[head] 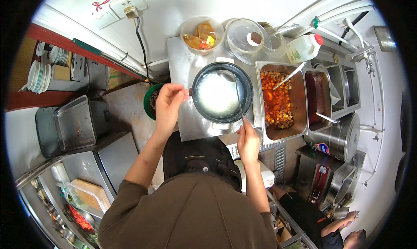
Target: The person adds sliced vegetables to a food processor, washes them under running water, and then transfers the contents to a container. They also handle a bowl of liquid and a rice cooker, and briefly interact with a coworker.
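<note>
A dark round pot (194,110) stands on the steel worktop (192,128), holding a cloudy, whitish liquid with a bright glare over it. My right hand (249,141) grips the thin handle of a metal ladle (238,97), whose bowl lies in the pot near its far right side. At the pot's left, my left hand (168,105) hovers with fingers half curled and slightly apart, close to the pot's small brown side handle (190,92). I see nothing held in it. A small white block (220,126) shows at the pot's near edge.
Right of the pot are a steel pan of diced orange food (277,99) with a spoon, and a dark red sauce pan (316,95). Behind stand a plastic tub (185,30), clear lids (239,50) and a jug (303,48). A green bucket (148,100) is left; another person (303,210) is lower right.
</note>
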`<action>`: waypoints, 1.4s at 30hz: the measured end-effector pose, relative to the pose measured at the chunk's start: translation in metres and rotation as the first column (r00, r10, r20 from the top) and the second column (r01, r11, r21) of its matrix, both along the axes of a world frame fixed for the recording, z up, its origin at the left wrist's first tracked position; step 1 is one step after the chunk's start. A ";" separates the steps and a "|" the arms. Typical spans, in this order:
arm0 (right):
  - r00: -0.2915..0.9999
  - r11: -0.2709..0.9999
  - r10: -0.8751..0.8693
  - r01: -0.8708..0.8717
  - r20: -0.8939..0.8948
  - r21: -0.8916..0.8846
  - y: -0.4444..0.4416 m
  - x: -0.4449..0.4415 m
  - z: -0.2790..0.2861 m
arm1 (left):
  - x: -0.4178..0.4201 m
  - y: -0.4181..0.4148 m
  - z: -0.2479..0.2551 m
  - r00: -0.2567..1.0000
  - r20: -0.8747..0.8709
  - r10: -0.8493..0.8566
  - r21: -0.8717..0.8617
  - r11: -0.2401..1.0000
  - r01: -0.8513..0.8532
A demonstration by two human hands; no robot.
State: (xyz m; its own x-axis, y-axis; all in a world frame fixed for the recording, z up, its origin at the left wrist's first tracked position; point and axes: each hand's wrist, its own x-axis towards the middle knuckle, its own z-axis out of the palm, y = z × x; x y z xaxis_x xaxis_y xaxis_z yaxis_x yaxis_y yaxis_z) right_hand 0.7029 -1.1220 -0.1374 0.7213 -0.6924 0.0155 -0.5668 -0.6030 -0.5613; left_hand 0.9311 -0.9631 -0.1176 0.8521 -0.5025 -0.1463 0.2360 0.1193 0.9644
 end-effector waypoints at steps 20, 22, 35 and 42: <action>0.999 0.983 0.037 -0.031 0.031 -0.179 0.006 -0.047 0.001 | 0.117 -0.335 -0.046 0.207 0.625 -0.753 0.764 0.644 0.037; 0.997 0.989 -0.023 0.033 0.073 -0.146 0.006 -0.055 -0.001 | 0.102 -0.344 -0.044 0.158 0.595 -0.788 0.798 0.603 -0.001; 0.837 0.961 -0.275 0.225 0.473 0.160 -0.002 -0.089 0.010 | 0.123 -0.298 0.033 0.036 0.744 -0.668 0.668 0.739 -0.089; 0.663 0.767 -0.590 0.279 0.462 0.578 -0.007 -0.089 0.026 | 0.080 -0.184 0.063 0.158 0.740 -0.654 0.625 0.755 0.201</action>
